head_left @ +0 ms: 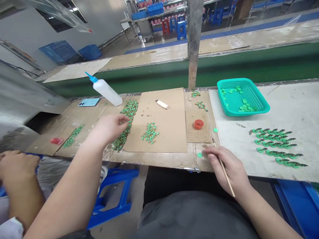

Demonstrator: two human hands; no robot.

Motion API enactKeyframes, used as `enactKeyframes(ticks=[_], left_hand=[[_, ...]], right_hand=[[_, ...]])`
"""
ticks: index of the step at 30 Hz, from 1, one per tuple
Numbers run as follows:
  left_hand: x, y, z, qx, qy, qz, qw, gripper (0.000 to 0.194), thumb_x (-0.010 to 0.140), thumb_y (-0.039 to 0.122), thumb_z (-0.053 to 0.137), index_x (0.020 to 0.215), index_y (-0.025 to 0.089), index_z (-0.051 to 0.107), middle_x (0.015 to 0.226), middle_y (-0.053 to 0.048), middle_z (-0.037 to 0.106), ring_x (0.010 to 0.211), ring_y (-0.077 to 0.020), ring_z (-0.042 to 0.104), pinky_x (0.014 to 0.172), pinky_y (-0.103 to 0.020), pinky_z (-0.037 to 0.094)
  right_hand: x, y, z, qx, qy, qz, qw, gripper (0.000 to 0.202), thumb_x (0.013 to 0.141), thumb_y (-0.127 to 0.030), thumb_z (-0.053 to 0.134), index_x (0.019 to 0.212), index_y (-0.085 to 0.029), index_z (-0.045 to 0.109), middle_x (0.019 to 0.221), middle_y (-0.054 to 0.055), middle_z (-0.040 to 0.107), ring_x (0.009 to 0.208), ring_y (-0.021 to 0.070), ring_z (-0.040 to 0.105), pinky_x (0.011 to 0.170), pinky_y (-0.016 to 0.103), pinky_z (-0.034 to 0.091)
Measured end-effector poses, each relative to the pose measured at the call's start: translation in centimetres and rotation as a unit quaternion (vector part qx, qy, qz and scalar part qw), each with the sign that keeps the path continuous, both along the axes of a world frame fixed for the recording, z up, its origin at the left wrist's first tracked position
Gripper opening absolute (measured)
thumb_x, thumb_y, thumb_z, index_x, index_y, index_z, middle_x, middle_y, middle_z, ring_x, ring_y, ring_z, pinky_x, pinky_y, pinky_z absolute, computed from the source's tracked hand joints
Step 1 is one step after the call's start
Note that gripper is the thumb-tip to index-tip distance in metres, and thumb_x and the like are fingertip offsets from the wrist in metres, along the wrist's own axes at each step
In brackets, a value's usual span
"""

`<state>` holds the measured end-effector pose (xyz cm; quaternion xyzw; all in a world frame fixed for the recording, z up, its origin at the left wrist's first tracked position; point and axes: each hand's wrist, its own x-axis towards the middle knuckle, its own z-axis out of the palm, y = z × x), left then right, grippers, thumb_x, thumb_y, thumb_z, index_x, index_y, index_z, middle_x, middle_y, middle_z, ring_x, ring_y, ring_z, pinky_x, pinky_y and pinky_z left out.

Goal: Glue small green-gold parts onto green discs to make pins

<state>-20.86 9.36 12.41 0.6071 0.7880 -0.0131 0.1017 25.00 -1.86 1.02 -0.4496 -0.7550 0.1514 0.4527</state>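
Observation:
My left hand [112, 128] reaches over a long heap of small green and brown pieces [130, 109], thumb and forefinger slightly apart, with nothing visible between them. A thin wooden paintbrush [226, 174] is gripped in my right hand [228, 166], its dark tip pointing away from me. Just left of that hand, a green disc [199, 155] lies at the table edge, and another green disc [215, 130] is farther back. A small red cup [198, 124] with liquid stands on a cardboard piece. A smaller cluster of green pieces [150, 133] lies on the middle cardboard.
At right, a turquoise basket [264, 108] holds green discs, and rows of discs topped with dark pieces [279, 144] lie before it. A white squeeze bottle [107, 91], a phone [89, 102] and a wrapped stub [162, 104] stand or lie farther back. Another person's arm [22, 179] is at left.

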Motion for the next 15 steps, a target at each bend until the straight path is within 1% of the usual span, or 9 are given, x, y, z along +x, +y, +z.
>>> enactKeyframes(ticks=[2, 4, 5, 7, 9, 12, 15], left_hand=[[-1.5, 0.4, 0.7, -0.006, 0.026, 0.02, 0.999, 0.042, 0.117, 0.056, 0.077, 0.133, 0.018, 0.079, 0.12, -0.007, 0.081, 0.105, -0.0237, 0.078, 0.102, -0.047, 0.069], [-2.5, 0.6, 0.8, -0.036, 0.028, 0.01, 0.999, 0.04, 0.117, 0.055, 0.081, 0.131, 0.017, 0.08, 0.123, -0.007, 0.082, 0.109, -0.0243, 0.08, 0.105, -0.047, 0.071], [-2.8, 0.6, 0.6, -0.056, 0.024, -0.003, 0.998, 0.038, 0.116, 0.053, 0.083, 0.129, 0.017, 0.081, 0.123, -0.007, 0.083, 0.11, -0.0241, 0.08, 0.105, -0.047, 0.071], [-3.0, 0.3, -0.2, -0.087, 0.016, -0.032, 0.996, 0.035, 0.113, 0.051, 0.086, 0.127, 0.018, 0.082, 0.124, -0.007, 0.084, 0.11, -0.0235, 0.081, 0.107, -0.047, 0.072], [-2.9, 0.0, -1.2, -0.085, 0.02, -0.054, 0.995, 0.035, 0.113, 0.053, 0.087, 0.125, 0.02, 0.083, 0.127, -0.008, 0.084, 0.115, -0.0246, 0.081, 0.111, -0.049, 0.071], [-3.1, -0.7, -2.7, -0.046, 0.022, -0.074, 0.996, 0.038, 0.111, 0.059, 0.087, 0.122, 0.022, 0.084, 0.13, -0.009, 0.085, 0.123, -0.027, 0.08, 0.116, -0.051, 0.068], [-3.4, -1.4, -3.5, 0.003, 0.006, -0.085, 0.996, 0.041, 0.108, 0.065, 0.087, 0.113, 0.024, 0.085, 0.124, -0.009, 0.086, 0.119, -0.0267, 0.081, 0.115, -0.049, 0.067]], right_hand=[[0.1, 0.0, 0.0, 0.004, -0.003, 0.004, 1.0, 0.015, 0.126, -0.027, 0.064, 0.123, -0.027, 0.078, 0.112, 0.007, 0.093, 0.101, 0.025, 0.094, 0.087, 0.036, 0.075], [0.1, 0.0, -0.1, 0.01, -0.006, 0.005, 1.0, 0.013, 0.126, -0.028, 0.065, 0.123, -0.027, 0.078, 0.112, 0.007, 0.093, 0.102, 0.0254, 0.094, 0.089, 0.036, 0.076], [0.1, 0.0, -0.1, 0.012, -0.008, 0.005, 1.0, 0.012, 0.125, -0.028, 0.066, 0.123, -0.026, 0.078, 0.112, 0.007, 0.093, 0.102, 0.0256, 0.094, 0.089, 0.036, 0.076], [0.0, 0.0, -0.1, 0.017, -0.012, 0.007, 1.0, 0.011, 0.125, -0.028, 0.066, 0.123, -0.027, 0.077, 0.112, 0.007, 0.093, 0.102, 0.0259, 0.094, 0.089, 0.037, 0.076], [0.0, 0.0, -0.2, 0.019, -0.014, 0.007, 1.0, 0.01, 0.124, -0.028, 0.067, 0.123, -0.027, 0.077, 0.111, 0.007, 0.093, 0.102, 0.0265, 0.094, 0.087, 0.037, 0.076], [0.0, 0.1, -0.1, 0.018, -0.009, 0.014, 1.0, 0.008, 0.122, -0.027, 0.07, 0.121, -0.027, 0.078, 0.108, 0.006, 0.093, 0.1, 0.0273, 0.094, 0.085, 0.038, 0.076], [0.0, 0.2, 0.0, 0.011, -0.001, 0.019, 1.0, 0.008, 0.121, -0.025, 0.071, 0.119, -0.027, 0.079, 0.108, 0.007, 0.093, 0.099, 0.0285, 0.094, 0.085, 0.041, 0.076]])
